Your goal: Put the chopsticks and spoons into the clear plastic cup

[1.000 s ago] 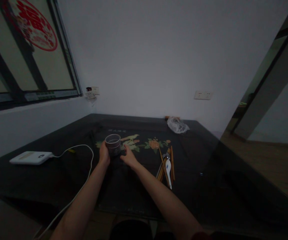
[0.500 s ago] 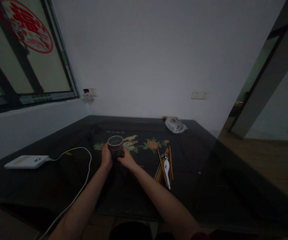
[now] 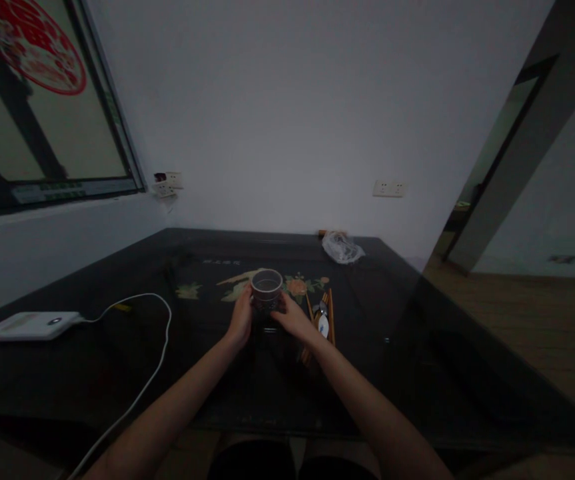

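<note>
Between my two hands is a dark round cup (image 3: 267,301) with a pale rim, upright over the middle of the dark table. My left hand (image 3: 240,315) wraps its left side. My right hand (image 3: 293,319) grips its right side, fingers curled toward the front. Whether the cup's base touches the table I cannot tell. Just right of my right hand lie several wooden chopsticks (image 3: 332,313) with a white spoon (image 3: 323,325) on top and a metal utensil (image 3: 321,309) among them. My right forearm hides the near part of this bundle.
A white power bank (image 3: 27,326) lies at the left, its white cable (image 3: 166,347) curving to the front edge. Clear plastic wrapping (image 3: 342,249) sits at the back right by the wall. The glossy dark table (image 3: 392,387) has a flower print.
Both my hands have moved the cup to the right, closer to the chopsticks and spoon. The camera view has shifted slightly to the right. My right forearm now covers part of the bundle.
</note>
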`<state>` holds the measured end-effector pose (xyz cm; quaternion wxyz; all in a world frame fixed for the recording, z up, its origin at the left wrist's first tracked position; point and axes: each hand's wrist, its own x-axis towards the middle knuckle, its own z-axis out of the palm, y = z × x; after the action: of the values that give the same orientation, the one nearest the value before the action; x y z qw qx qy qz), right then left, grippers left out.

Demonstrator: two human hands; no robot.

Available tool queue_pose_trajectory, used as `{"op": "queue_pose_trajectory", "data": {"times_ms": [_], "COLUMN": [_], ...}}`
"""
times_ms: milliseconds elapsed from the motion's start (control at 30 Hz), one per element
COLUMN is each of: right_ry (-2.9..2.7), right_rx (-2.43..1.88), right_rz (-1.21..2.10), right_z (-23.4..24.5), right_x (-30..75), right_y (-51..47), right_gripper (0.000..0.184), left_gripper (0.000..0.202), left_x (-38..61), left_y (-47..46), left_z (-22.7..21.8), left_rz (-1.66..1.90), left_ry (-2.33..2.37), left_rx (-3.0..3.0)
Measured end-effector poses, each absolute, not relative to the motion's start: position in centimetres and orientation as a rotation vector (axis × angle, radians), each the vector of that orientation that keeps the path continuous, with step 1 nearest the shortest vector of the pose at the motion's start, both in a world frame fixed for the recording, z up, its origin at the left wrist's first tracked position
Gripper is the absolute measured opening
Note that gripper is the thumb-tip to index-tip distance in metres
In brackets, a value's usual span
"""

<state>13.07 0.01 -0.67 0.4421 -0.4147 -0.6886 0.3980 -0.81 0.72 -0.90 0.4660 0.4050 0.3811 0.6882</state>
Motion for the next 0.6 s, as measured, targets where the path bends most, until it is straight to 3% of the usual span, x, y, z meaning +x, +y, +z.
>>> {"op": "queue_pose_trajectory", "data": {"times_ms": [367,600], "right_ry": [-1.561,-1.621], "right_rx": [-1.078,-1.256], "right_rz": [1.102,0.946], "right_z": [-1.1,0.2], "right_x": [20.5,20.9], "right_y": [-1.3,-2.4], "right_gripper": [0.069,0.057], "left_gripper": [0.034,0.039], "left_x": [6.2,5.7], "left_y": [-1.0,-2.1], "left_z": [-1.3,-1.4], "left_rz": [1.575,1.521], "left_ry": [0.781,0.836], "left_rx": [0.933,1.015]}}
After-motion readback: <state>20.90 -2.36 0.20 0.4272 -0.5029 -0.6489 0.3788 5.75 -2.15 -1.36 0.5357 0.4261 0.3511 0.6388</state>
